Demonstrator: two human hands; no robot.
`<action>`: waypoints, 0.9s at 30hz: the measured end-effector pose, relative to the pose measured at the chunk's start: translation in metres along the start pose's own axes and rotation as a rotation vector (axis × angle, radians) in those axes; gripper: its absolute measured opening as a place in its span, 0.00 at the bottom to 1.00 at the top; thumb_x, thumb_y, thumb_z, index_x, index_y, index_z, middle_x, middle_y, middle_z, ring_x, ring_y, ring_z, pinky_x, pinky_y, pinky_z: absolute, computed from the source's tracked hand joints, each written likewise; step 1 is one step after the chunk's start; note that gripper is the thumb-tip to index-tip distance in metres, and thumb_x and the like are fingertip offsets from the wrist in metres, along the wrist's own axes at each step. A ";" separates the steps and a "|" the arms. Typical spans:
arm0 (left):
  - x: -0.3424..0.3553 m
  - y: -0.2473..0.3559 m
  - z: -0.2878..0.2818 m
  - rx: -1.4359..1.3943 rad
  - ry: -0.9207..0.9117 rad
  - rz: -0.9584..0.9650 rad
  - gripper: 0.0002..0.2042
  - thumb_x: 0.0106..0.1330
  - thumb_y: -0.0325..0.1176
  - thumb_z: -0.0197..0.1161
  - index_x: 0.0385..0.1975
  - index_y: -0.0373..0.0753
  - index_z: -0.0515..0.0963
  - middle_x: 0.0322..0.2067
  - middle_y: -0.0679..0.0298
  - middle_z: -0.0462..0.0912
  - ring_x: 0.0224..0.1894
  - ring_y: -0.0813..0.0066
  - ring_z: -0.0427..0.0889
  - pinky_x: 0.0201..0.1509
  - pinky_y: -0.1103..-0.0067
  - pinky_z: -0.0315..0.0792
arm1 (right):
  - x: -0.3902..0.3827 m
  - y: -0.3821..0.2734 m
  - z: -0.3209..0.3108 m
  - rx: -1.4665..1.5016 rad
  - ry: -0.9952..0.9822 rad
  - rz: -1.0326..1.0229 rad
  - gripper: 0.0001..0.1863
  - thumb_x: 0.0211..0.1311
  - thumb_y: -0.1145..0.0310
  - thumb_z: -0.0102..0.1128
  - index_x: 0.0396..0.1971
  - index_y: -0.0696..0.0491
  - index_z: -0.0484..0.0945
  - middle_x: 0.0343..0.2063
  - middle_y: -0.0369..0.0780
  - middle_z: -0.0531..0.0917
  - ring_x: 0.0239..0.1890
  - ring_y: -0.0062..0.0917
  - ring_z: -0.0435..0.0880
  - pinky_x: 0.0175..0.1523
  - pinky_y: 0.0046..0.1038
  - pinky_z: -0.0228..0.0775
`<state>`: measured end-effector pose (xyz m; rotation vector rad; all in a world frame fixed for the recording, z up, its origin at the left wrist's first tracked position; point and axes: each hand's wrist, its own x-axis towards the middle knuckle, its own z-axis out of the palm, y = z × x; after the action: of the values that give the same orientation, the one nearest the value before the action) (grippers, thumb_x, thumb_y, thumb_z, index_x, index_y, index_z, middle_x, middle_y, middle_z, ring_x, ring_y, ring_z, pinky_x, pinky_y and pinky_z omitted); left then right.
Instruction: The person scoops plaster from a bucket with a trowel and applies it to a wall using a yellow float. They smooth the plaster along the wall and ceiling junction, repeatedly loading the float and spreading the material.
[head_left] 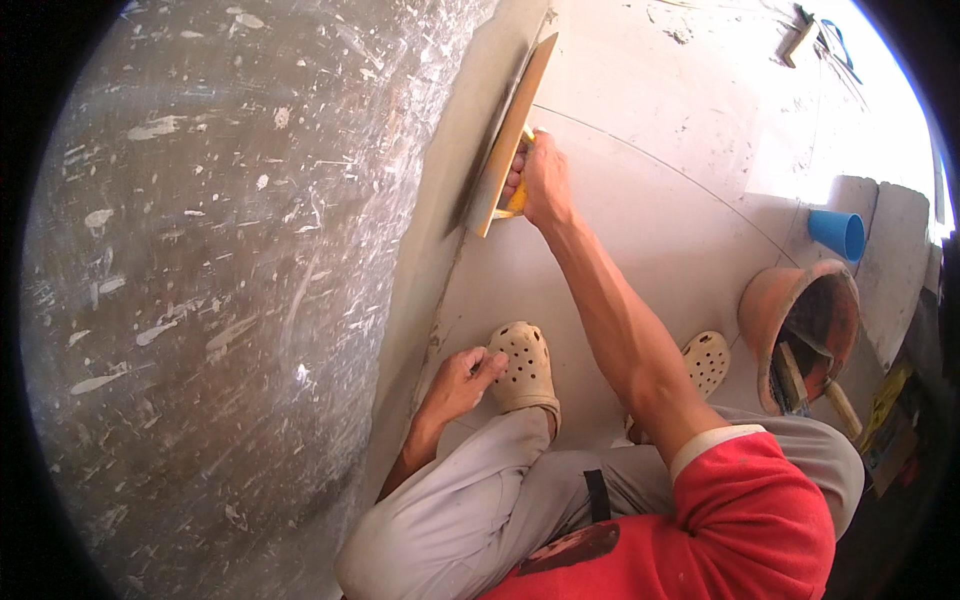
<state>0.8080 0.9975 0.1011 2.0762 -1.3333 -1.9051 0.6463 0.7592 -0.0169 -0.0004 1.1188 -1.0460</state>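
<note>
Beyond my left shoe, my right hand (543,180) is wrapped round the yellow handle of a long plastering float (512,140). The float stands on edge, its flat face turned to a smooth beige-grey strip (437,180) along the foot of the wall. Whether the whole face touches the strip cannot be seen. My left hand (464,382) hangs low beside the wall, next to the beige clog (522,365) on my left foot. Its fingers are loosely bent with the thumb apart, and no object shows in it.
On the left rises a grey wall (230,250) spattered with pale specks. Pale floor tiles (640,130) lie to the right. An orange-brown bucket (765,305) lies tipped with tools in its mouth, near a blue cup (835,233) and a grey slab (895,270). More tools (805,42) lie far right.
</note>
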 end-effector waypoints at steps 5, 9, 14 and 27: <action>-0.001 0.005 -0.003 -0.011 -0.017 -0.029 0.24 0.74 0.53 0.61 0.32 0.34 0.83 0.25 0.63 0.82 0.28 0.79 0.74 0.33 0.76 0.70 | 0.010 -0.002 0.009 -0.050 0.023 -0.038 0.21 0.74 0.52 0.44 0.32 0.56 0.72 0.20 0.36 0.71 0.19 0.25 0.70 0.24 0.36 0.65; -0.001 -0.001 -0.002 0.015 -0.017 -0.009 0.24 0.74 0.53 0.61 0.32 0.34 0.83 0.25 0.64 0.82 0.28 0.79 0.74 0.34 0.76 0.70 | 0.000 -0.009 0.015 -0.079 -0.017 -0.112 0.21 0.75 0.51 0.43 0.29 0.53 0.71 0.17 0.34 0.69 0.15 0.22 0.68 0.20 0.31 0.63; 0.001 -0.004 0.003 -0.039 -0.021 -0.003 0.24 0.74 0.54 0.60 0.32 0.35 0.83 0.26 0.65 0.83 0.29 0.80 0.75 0.35 0.77 0.70 | -0.039 -0.014 0.029 -0.120 -0.077 -0.235 0.22 0.76 0.52 0.43 0.28 0.54 0.72 0.16 0.34 0.70 0.14 0.20 0.67 0.19 0.27 0.62; 0.009 -0.010 -0.002 -0.100 0.024 -0.014 0.22 0.74 0.51 0.62 0.34 0.34 0.82 0.21 0.68 0.77 0.23 0.82 0.70 0.29 0.77 0.67 | 0.007 -0.041 -0.004 -0.083 0.032 -0.095 0.20 0.75 0.54 0.40 0.26 0.49 0.70 0.19 0.33 0.71 0.18 0.19 0.69 0.23 0.28 0.65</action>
<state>0.8146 0.9980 0.0890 2.0600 -1.1961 -1.9042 0.6160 0.7340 -0.0043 -0.1039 1.2004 -1.0868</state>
